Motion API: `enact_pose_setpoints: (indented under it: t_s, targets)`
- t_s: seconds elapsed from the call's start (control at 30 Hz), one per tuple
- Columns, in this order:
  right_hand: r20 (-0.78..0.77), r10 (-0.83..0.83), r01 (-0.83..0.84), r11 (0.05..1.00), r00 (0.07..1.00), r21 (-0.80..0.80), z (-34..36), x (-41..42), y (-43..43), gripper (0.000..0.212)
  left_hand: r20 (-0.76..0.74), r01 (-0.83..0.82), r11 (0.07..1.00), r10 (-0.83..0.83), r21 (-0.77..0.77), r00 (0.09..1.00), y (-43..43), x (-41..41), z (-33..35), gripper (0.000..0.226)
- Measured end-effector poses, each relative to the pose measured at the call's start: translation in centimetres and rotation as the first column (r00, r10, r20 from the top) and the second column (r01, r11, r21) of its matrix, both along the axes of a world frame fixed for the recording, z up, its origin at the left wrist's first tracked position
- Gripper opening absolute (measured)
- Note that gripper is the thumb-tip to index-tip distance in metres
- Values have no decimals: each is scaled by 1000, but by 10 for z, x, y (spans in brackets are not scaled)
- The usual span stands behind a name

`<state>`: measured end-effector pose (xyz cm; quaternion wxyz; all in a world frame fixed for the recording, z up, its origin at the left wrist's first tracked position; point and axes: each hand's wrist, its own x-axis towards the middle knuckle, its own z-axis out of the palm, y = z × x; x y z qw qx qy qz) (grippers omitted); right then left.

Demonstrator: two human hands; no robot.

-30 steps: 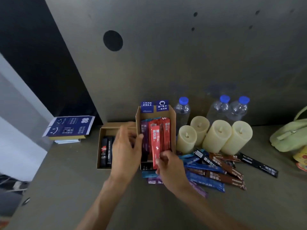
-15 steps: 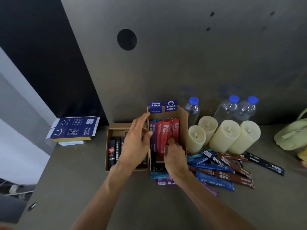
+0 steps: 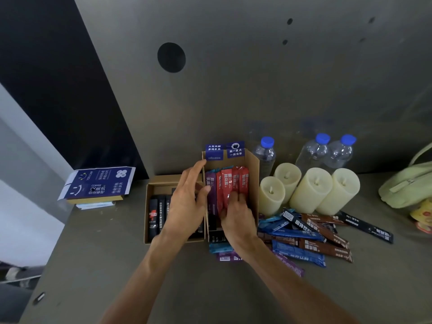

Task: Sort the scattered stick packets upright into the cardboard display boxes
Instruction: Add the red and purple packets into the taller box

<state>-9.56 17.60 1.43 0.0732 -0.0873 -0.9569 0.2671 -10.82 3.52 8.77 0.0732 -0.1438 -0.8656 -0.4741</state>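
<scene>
Two cardboard display boxes stand side by side on the table. The taller right box holds upright red packets and a purple packet. The low left box holds black packets. My left hand rests fingers spread against the wall between the boxes, thumb touching the purple packet. My right hand is inside the right box with its fingertips pressed on the lower part of the red packets. A loose pile of blue, brown and black packets lies to the right.
Several cream candles and three blue-capped water bottles stand behind the pile. A flat blue printed box lies at the left on a stack. A light green bag sits at the right edge. A grey wall rises behind.
My right hand pushed a red packet up into the right box and now presses on the red packets inside. My left hand moved from the box's edge to its left wall.
</scene>
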Motion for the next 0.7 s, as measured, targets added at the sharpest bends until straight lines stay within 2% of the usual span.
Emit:
enact_pose_setpoints:
  t_s: [0.23,0.47,0.6,0.7]
  targets:
    - [26,34,-34,999,999,-4,-3,1,0,49,23,-18,1000,18,-22,1000,3,1,2,60]
    - [-3,129,-129,988,992,-86,15,41,18,29,63,-132,991,133,-11,989,-1,20,-6,72]
    - [50,179,-176,983,983,-60,17,91,59,13,30,-284,958,283,46,959,3,51,-19,49]
    - [76,138,-138,990,988,-7,9,120,99,11,11,-253,966,253,44,967,17,78,-33,33]
